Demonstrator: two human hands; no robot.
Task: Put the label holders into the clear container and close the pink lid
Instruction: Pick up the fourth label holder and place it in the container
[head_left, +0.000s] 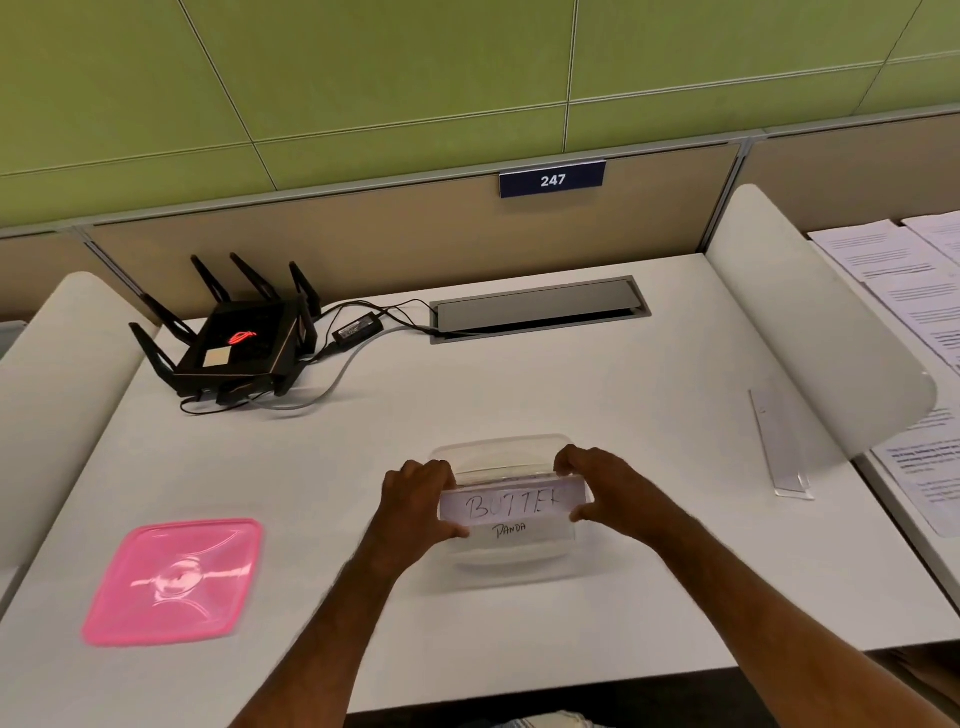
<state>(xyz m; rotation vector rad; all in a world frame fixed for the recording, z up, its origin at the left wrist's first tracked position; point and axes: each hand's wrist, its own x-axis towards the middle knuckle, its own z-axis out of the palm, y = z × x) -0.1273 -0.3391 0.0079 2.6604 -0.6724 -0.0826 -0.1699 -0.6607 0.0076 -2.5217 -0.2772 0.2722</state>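
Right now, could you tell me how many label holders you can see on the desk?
2: one label holder held by both hands over the clear container, another lying flat at the desk's right. More may be hidden inside.

bare desk (649, 415) around container (498, 449) | router (236, 340) far-left | lid (174, 582) left

Bright even light, glare on pink lid (174, 581), perhaps motion-blurred hands, wide-angle bending at edges
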